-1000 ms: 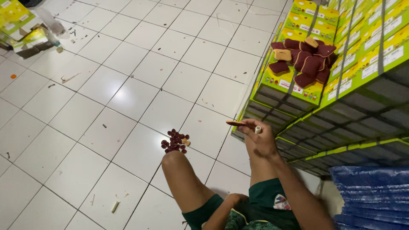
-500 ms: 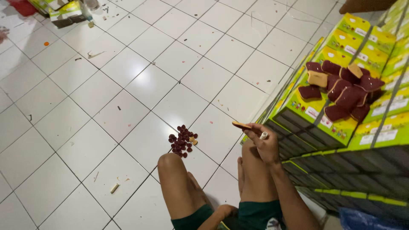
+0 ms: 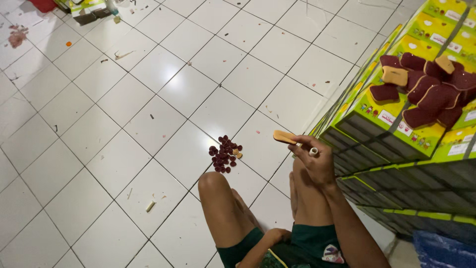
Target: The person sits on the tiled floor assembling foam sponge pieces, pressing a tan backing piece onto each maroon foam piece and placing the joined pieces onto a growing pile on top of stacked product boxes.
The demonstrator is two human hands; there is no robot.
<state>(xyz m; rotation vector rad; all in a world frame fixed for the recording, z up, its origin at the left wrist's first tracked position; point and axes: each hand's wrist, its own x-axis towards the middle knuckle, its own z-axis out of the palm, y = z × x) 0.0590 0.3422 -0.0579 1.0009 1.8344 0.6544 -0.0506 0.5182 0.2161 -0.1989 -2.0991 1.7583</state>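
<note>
The right hand (image 3: 313, 161) is raised above the right knee, its fingers curled and pinching one end of a flat tan oblong piece (image 3: 284, 137) that juts out to the left, level with the floor; a small white cylinder (image 3: 313, 151) is tucked between the fingers of the same hand. The left hand (image 3: 277, 234) lies low in the lap between the thighs, mostly hidden by the dark green shorts (image 3: 297, 247), so whether it is spread or closed around anything cannot be told. On the white tiled floor (image 3: 124, 114) just beyond the left knee (image 3: 212, 181) sits a small heap of dark red round bits (image 3: 224, 154), with one tan bit at its right edge; the heap is well apart from the held piece and nothing lies between them but bare tile. To the right, close beside the raised hand, stands a stack of flattened yellow-and-green printed cartons (image 3: 396, 144), bound with dark straps, and on its top rests a pile of dark red bread-shaped pieces (image 3: 426, 92), two of them showing a tan face. A pale scrap (image 3: 150, 206) lies on the tile left of the knee. Far off at the top left are more yellow-green boxes (image 3: 89, 9), a red stain (image 3: 17, 35) and scattered litter.
</note>
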